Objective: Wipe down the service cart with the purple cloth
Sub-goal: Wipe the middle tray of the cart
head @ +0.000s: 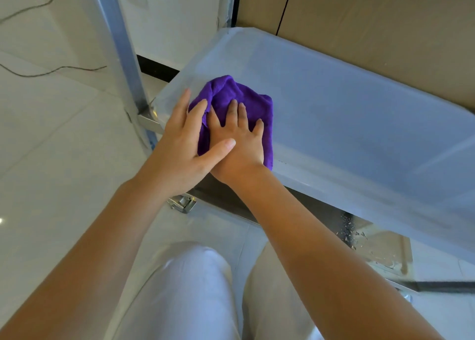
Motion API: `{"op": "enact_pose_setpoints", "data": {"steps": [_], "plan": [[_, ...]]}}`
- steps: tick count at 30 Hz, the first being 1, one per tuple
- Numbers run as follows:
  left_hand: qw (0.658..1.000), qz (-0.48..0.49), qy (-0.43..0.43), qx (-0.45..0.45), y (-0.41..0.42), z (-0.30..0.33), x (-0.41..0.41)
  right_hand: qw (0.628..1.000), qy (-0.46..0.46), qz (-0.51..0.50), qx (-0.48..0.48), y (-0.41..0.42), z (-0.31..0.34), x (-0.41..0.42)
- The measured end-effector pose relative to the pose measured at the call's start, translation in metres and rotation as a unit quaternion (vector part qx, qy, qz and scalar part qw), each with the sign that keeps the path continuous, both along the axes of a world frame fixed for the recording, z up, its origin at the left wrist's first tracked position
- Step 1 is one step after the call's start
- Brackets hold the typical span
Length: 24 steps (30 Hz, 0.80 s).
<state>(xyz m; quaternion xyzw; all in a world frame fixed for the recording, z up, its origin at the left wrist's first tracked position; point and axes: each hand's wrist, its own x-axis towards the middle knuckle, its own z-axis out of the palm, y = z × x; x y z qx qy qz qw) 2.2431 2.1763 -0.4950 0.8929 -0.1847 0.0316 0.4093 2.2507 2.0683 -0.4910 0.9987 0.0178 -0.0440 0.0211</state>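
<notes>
Purple cloth (231, 103), bunched and rumpled, lying on the service cart's shelf (347, 113) near its left corner, just inside the raised rim. Pressed flat under the right hand (237, 144) — fingers (243, 116) straight and spread a little, tips resting on the fabric, folds of purple rising beyond the fingertips and showing along the little-finger side. Laid partly over that hand, the left hand (180, 147), also flat: fingers extended and only slightly parted, tips reaching the cloth's left edge and the shelf rim beside it, thumb stretched across the back of the right hand. No curling or pinching by either hand; both simply bearing down on the cloth. Beyond the fingertips, bare pale metal shelf running off to the right, with a tan panelled wall (385, 31) behind it. Left of the fingers, the cart's upright metal post (120, 46) rising from the shelf corner, and past it a white tiled floor (51, 134) crossed by a thin dark cable (51, 71). Below the wrists, a lower shelf (372, 244) of the cart, marked with dark specks and scuffs, and a metal caster bracket (183, 203) under the near edge. Nearest of all — the person's knees in light trousers (192, 288), between the two bare forearms.
</notes>
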Motion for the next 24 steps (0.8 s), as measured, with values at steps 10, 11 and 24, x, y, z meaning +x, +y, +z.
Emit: {"op": "enact_pose_setpoints", "data": {"steps": [10,11,24], "plan": [[0.92,0.219,0.048,-0.321,0.064,-0.007,0.028,0.991,-0.068,0.112,0.005,0.0,-0.008,0.001],[0.897,0.19,0.092,-0.389,0.065,-0.001,0.035,0.989,-0.078,0.122,0.012,0.002,-0.009,0.0],[0.851,0.095,0.205,-0.474,0.092,0.011,0.043,0.857,-0.056,0.012,0.512,0.11,0.009,0.056]]}}
